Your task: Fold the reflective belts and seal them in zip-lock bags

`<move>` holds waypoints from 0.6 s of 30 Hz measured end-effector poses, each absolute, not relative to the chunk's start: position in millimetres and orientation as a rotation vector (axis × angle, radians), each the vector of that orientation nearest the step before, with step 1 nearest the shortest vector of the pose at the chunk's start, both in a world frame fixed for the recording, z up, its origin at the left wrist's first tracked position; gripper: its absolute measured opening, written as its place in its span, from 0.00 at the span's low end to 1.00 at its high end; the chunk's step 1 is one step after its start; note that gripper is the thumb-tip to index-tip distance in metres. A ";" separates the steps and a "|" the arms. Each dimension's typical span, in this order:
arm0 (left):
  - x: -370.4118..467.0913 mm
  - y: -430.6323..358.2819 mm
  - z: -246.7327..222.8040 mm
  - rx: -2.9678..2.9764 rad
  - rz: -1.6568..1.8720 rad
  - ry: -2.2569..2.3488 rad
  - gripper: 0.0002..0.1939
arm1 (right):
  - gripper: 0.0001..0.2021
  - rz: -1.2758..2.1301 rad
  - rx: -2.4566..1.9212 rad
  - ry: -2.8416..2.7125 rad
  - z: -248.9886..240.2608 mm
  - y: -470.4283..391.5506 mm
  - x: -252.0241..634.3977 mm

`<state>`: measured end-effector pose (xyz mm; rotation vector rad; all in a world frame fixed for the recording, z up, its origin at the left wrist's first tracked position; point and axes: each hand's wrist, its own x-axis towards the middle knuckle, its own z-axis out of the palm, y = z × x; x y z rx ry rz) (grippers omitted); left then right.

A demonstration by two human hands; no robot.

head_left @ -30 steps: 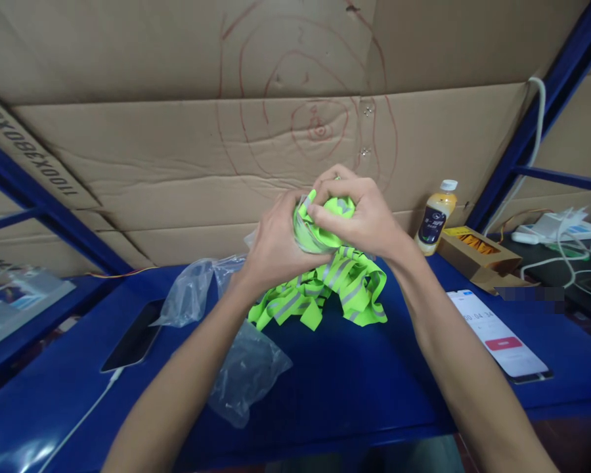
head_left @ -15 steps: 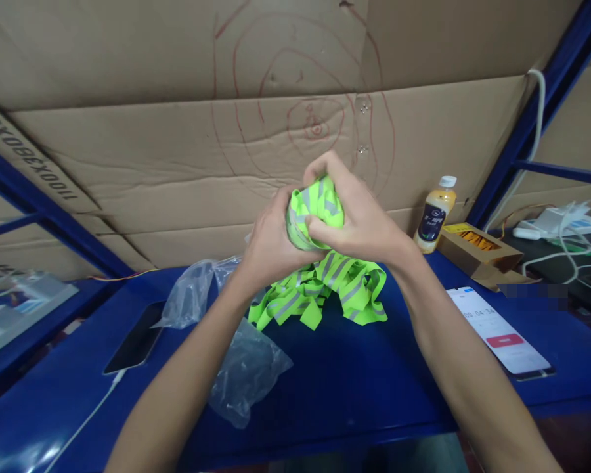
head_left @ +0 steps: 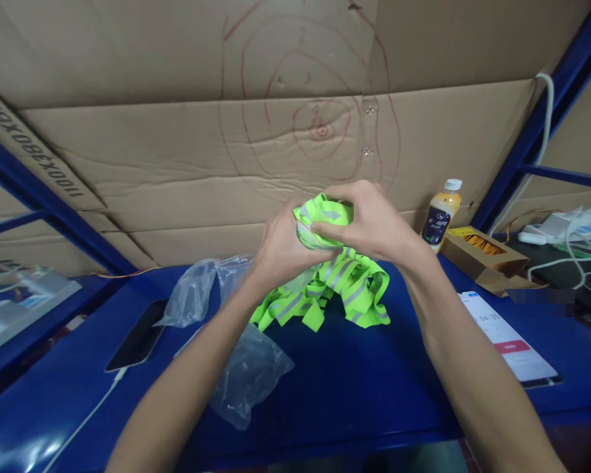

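Observation:
Between my two hands, above the blue table [head_left: 354,387], is a wound roll of neon-green reflective tape [head_left: 328,213] with grey stripes. My left hand [head_left: 283,243] wraps its left side and underside; some of those fingers are hidden behind the roll. My right hand [head_left: 372,220] pinches the roll from the right, thumb across its front and fingers over the top. Below the hands, a loose heap of the same striped tape [head_left: 357,289] lies in folds on the table. Whether it joins the roll is hidden by my hands.
Clear plastic bags [head_left: 251,374] lie left of the tape. A dark phone [head_left: 136,338] with a white cable is further left. At right are a lit phone [head_left: 517,348], an open cardboard box [head_left: 487,259] and a juice bottle [head_left: 440,213]. Cardboard [head_left: 177,144] walls the back.
Both hands have lowered slightly with the roll, which now tilts differently. My right fingers have shifted from arching high over its top to lying flatter. The camera view has shifted a little.

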<state>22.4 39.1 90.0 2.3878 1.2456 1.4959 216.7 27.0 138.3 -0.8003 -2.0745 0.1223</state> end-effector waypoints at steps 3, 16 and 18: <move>23.9 39.6 89.2 2.407 1.554 1.218 0.36 | 0.09 0.135 -0.779 -2.080 139.5 26.5 218.6; 18.0 55.8 79.2 2.583 1.909 1.321 0.44 | 0.10 0.241 -0.676 -1.655 129.1 33.3 191.2; 15.3 57.5 77.8 2.647 1.830 1.345 0.41 | 0.11 0.245 -0.715 -1.724 130.4 31.6 197.1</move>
